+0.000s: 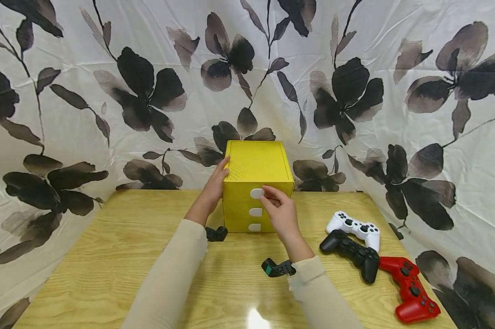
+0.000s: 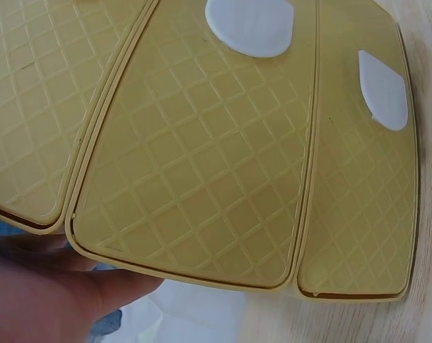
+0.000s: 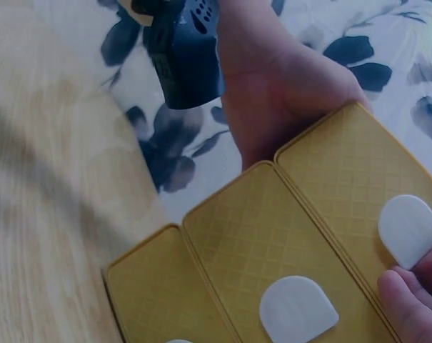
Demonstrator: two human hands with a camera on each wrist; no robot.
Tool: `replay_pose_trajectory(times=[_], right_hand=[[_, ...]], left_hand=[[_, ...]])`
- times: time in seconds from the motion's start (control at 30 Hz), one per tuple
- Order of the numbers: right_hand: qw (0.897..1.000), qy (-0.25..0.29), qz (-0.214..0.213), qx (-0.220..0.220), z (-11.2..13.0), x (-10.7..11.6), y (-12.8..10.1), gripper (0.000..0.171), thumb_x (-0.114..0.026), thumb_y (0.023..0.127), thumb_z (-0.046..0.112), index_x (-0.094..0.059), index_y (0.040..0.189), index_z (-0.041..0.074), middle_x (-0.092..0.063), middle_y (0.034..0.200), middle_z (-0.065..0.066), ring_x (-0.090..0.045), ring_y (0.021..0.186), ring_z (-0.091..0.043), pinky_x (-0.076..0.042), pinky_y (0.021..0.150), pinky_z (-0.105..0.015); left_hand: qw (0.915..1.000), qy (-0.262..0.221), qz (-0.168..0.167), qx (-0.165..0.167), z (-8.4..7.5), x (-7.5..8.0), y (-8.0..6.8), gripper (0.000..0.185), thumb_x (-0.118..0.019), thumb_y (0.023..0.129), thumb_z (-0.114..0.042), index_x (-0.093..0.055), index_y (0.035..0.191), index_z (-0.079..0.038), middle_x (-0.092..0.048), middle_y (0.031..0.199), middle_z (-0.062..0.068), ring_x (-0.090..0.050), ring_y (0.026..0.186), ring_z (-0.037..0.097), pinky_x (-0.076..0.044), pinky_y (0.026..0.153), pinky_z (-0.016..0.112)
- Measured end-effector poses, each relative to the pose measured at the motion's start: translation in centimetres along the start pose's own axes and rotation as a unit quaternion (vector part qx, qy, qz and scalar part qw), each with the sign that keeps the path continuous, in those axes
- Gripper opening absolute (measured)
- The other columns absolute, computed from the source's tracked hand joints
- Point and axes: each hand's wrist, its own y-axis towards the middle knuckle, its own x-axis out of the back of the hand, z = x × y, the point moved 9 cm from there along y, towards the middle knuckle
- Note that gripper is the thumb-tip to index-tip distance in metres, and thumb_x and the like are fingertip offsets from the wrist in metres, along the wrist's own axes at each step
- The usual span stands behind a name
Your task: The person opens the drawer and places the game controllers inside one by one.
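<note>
A yellow box with three stacked drawers (image 1: 257,160) stands at the back of the table, its textured fronts facing me. Each drawer front carries a white rounded handle. My left hand (image 1: 209,195) lies along the box's left side, fingers stretched toward the back; the left wrist view shows this hand (image 2: 48,296) behind the front's edge. With thumb and fingertips, my right hand (image 1: 281,212) pinches the top handle (image 1: 256,193), also visible in the right wrist view as a white tab (image 3: 408,230) between the fingers. All the drawers sit flush in the box.
On the table's right side lie a white game controller (image 1: 364,230), a black one (image 1: 352,253) partly against it, and a red one (image 1: 409,285) near the right edge. A floral curtain (image 1: 272,91) hangs behind the wooden table (image 1: 120,246) and at both sides.
</note>
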Motion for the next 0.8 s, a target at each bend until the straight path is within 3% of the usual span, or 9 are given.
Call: replay_pose_trajectory(times=[0.17, 0.37, 0.8], right_hand=[[1.0, -0.001, -0.013, -0.01, 0.07, -0.05, -0.07, 0.028, -0.068, 0.09, 0.014, -0.068, 0.118, 0.012, -0.065, 0.111, -0.011, -0.065, 0.098, -0.022, -0.053, 0.081, -0.026], [0.997, 0.002, -0.069, -0.018, -0.34, 0.32, 0.14, 0.023, -0.072, 0.088, 0.016, -0.073, 0.11, 0.014, -0.068, 0.104, -0.009, -0.064, 0.087, -0.016, -0.051, 0.07, -0.019], [0.992, 0.018, -0.125, -0.023, -0.34, 0.51, 0.14, 0.019, -0.075, 0.085, 0.018, -0.076, 0.102, 0.011, -0.073, 0.098, -0.013, -0.071, 0.08, -0.018, -0.056, 0.07, -0.021]], left_hand=[[1.0, -0.008, 0.002, 0.002, 0.14, 0.04, 0.01, 0.049, -0.027, 0.104, -0.038, -0.018, 0.152, -0.045, -0.004, 0.164, -0.005, -0.021, 0.147, 0.032, -0.027, 0.113, 0.058], [0.9999, -0.01, 0.008, -0.006, 0.0, -0.18, 0.18, 0.048, -0.026, 0.104, -0.038, -0.023, 0.152, -0.041, -0.007, 0.164, -0.002, -0.026, 0.145, 0.034, -0.03, 0.111, 0.06], [0.9999, -0.005, 0.001, -0.009, 0.2, 0.16, 0.1, 0.047, -0.026, 0.104, -0.039, -0.025, 0.151, -0.04, -0.008, 0.164, -0.003, -0.026, 0.145, 0.033, -0.029, 0.112, 0.059]])
